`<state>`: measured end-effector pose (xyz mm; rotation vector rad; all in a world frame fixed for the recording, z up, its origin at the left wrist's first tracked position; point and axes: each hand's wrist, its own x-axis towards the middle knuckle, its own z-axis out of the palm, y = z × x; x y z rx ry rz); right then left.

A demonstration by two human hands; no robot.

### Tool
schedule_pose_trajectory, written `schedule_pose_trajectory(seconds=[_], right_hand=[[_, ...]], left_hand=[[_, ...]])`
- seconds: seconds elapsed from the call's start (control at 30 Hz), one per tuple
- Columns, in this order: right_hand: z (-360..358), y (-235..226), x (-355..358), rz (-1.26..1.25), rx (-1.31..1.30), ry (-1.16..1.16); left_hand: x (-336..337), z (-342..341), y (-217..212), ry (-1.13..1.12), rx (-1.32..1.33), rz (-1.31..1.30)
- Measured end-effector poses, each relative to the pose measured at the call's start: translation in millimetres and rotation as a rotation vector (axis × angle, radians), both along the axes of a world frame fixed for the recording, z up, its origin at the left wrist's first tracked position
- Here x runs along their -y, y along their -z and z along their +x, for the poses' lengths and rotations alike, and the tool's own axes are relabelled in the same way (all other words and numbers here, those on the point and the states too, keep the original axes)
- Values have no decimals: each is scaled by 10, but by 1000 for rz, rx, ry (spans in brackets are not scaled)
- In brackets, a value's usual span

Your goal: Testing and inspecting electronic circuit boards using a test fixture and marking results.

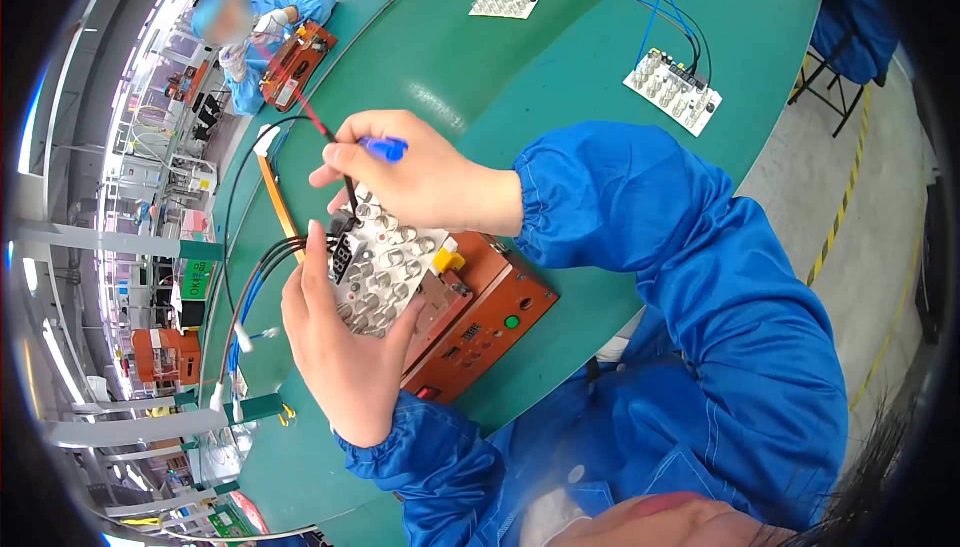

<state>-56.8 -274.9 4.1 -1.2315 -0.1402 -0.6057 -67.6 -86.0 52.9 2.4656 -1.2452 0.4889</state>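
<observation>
Board (383, 250), shiny round parts (372, 304), green tabletop (540, 87)

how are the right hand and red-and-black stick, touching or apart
Touching: the head view shows the right hand gripping the stick by its middle.

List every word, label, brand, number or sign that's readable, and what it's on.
Green sign: large printed characters, not copied out here.
Red-orange machine: any panel markings are too small to read.
White circuit board in hand: any print is too small to read.
</observation>
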Motion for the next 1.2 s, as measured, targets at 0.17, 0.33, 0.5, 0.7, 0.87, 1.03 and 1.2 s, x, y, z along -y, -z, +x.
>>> schedule_pose_trajectory(seconds=[0.17, 0.33, 0.5, 0.7, 0.87, 1.03, 1.2], right_hand=[[17, 7, -11, 408, -94, -110], [95, 90, 10, 385, -62, -68], [19, -3, 30, 487, -65, -147], [-43, -22, 8, 367, -101, -192], [-7, 81, 91, 88, -214, -213], [92, 179, -58, -180, -370, -292], [171, 405, -42, -475, -235, -314]], left_hand=[[35, 10, 89, -60, -26, -37], [24, 64, 81, -109, -92, -53], [-112, 223, 67, 97, -11, -98], [-336, 242, -54, 142, -147, -117], [-467, 417, 7, 235, -332, -41], [-746, 639, 360, 324, -477, -42], [-969, 655, 670, 228, -505, -99]])
